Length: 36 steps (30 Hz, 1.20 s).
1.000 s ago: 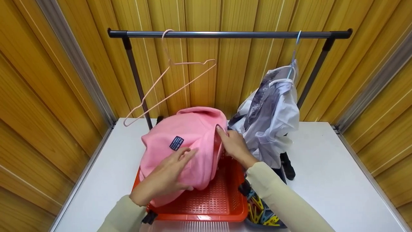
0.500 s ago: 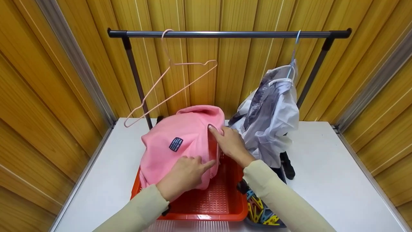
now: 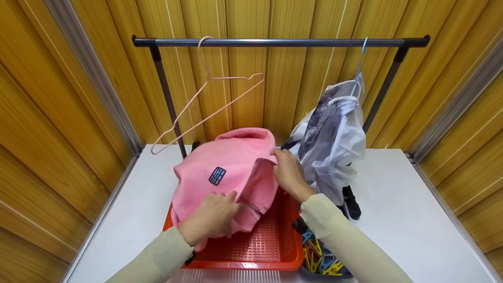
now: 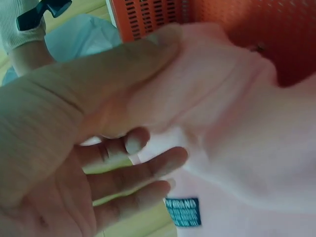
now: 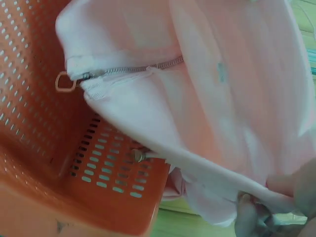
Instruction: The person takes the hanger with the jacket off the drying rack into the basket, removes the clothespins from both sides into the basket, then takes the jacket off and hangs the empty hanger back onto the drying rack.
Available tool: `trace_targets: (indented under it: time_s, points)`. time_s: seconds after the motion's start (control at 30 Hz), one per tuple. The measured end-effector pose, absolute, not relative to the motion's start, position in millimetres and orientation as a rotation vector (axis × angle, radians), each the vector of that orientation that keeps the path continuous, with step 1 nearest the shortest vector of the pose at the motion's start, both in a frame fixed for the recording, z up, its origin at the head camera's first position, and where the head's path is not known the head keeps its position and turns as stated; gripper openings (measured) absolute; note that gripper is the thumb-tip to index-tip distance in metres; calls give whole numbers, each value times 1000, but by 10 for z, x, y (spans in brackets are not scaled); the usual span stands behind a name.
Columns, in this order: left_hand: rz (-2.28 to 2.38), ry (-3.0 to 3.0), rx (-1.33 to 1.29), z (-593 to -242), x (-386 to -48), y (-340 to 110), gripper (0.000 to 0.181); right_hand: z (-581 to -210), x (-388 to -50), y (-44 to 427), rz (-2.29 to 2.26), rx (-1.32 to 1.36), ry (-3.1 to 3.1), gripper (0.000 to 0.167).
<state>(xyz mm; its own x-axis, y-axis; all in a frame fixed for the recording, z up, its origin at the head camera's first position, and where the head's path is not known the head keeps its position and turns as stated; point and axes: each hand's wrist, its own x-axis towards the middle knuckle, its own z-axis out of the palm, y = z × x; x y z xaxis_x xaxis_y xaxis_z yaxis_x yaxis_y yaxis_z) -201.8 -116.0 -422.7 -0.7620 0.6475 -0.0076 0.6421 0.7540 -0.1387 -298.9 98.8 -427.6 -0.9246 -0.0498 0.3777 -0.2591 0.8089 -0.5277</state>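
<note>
A pink zip sweatshirt (image 3: 235,157) lies bunched over the red plastic basket (image 3: 243,265), its dark label (image 3: 217,175) facing up. Between thumb and index finger my left hand (image 3: 210,216) pinches one edge of the opening; the other fingers are spread apart in the left wrist view. My right hand (image 3: 290,173) grips the opposite edge, thumb and fingers folded over the hem in the right wrist view. The opening between both hands gapes, showing the inside. A metal zipper (image 5: 133,70) with a square pull shows along the cloth.
Behind stands a dark rack (image 3: 275,42). A bare pink hanger (image 3: 226,105) hangs at its left, and a white and grey garment (image 3: 338,133) on a blue hanger at its right. A bin of coloured clothespins (image 3: 318,255) sits right of the basket, partly under my right forearm.
My left hand went from lying loosely over the cloth to pinching the opening's edge. The right hand holds on and has shifted slightly right. The opening is spread wider.
</note>
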Motion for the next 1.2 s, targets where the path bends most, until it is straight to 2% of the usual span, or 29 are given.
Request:
trace_targets:
  time_s: [0.17,0.33,0.63,0.73,0.93,1.07,1.2]
  points:
    - [79,-2980,-1185,-4214,-2029,-1331,39,-4302,-3063,1084,889,223,-2556,38]
    - [145,-2937,-1136,-4213,-2030,-1444,42,-4318,-3150,1173,960,138,-2487,39]
    - [-35,-2728,-1008,-4249,-2036,-1648,13,-4273,-3258,1272,1178,42,-2387,37]
    - [-180,-2735,-984,-4204,-2064,-1722,11,-4278,-3264,1283,1184,50,-2376,39]
    - [-686,-2712,-855,-4049,-2105,-1792,25,-4237,-3238,1244,1471,61,-2284,50]
    - [-1176,-2565,-743,-3987,-2170,-1804,34,-4150,-3192,1184,1938,-8,-2114,40]
    - [-1553,-2378,-511,-3930,-2222,-1794,41,-4065,-3096,1131,2392,9,-1802,32]
